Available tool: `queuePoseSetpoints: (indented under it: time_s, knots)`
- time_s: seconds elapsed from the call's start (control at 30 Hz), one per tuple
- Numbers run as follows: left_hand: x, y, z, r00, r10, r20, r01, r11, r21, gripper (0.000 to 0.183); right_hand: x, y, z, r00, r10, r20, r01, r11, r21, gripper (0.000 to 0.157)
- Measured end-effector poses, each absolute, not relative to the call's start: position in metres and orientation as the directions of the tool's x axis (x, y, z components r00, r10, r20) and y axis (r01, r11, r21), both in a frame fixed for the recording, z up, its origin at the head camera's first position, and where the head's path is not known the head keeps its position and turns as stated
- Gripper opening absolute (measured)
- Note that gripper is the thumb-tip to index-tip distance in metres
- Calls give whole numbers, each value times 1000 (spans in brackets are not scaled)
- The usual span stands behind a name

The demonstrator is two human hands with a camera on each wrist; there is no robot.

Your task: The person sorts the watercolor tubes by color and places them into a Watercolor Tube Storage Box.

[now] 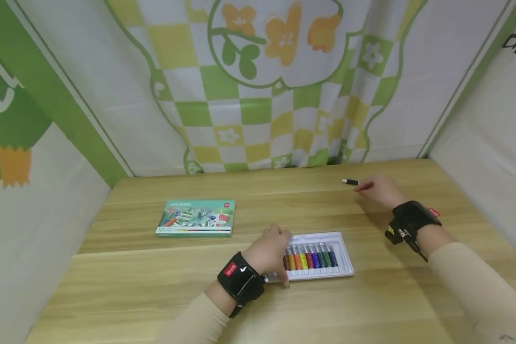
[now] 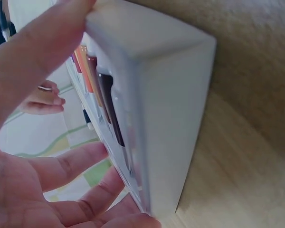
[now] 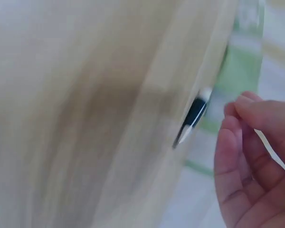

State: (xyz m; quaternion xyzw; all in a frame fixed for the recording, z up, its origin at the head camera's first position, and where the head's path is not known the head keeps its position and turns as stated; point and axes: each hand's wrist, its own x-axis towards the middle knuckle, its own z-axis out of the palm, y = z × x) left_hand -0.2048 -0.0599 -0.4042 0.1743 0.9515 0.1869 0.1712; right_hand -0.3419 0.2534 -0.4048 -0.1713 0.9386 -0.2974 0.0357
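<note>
My left hand (image 1: 268, 251) spans the left end of a white plastic tray (image 1: 346, 253) on the wooden table. The thumb is at the near edge and the fingers are at the far edge, as the left wrist view also shows around the tray's white end wall (image 2: 173, 109). Inside the tray lies a row of paint tubes (image 1: 311, 258) in several colours; the hand covers those at the left end. At the back right, my right hand (image 1: 380, 189), loosely curled with thumb and index tips close together, is beside a short black-and-white pen-like item (image 3: 194, 114), with nothing between its fingers.
A flat green box (image 1: 195, 218) with printed plants lies on the left of the wooden table (image 1: 124, 282). Behind the table's back edge hangs a checked, flowered curtain (image 1: 258, 114). White panels stand at both sides.
</note>
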Motion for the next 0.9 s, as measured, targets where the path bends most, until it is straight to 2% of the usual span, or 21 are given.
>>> queuePoseSetpoints:
  time_s: [0.17,0.37,0.5,0.57,0.67,0.83,0.9]
  knots:
    - [-203,-61,-406,-880,399,-258,277,872,404,101,-371,260,-412,-982,-190,13,-161,793,-588,29]
    - [-202,-65,-405,-881,403,-249,286,871,400,99,-387,248,-421,-998,-54,12,-48,761,-647,40]
    - [-200,-66,-405,-884,404,-236,283,864,416,99,-391,245,-427,-999,29,36,2,804,-594,42]
    - [-199,-66,-406,-883,408,-231,290,863,414,98,-394,245,-431,-998,14,53,-16,851,-525,44]
    - [-197,-65,-407,-881,412,-233,294,862,412,100,-399,245,-436,-1000,-31,-5,-25,879,-476,49]
    - [-199,-67,-406,-880,416,-230,304,865,400,102,-408,241,-438,-988,-119,-98,-51,852,-522,30]
    - [-200,-69,-405,-881,414,-228,303,865,400,102,-412,240,-439,-983,-152,-102,-72,836,-544,33]
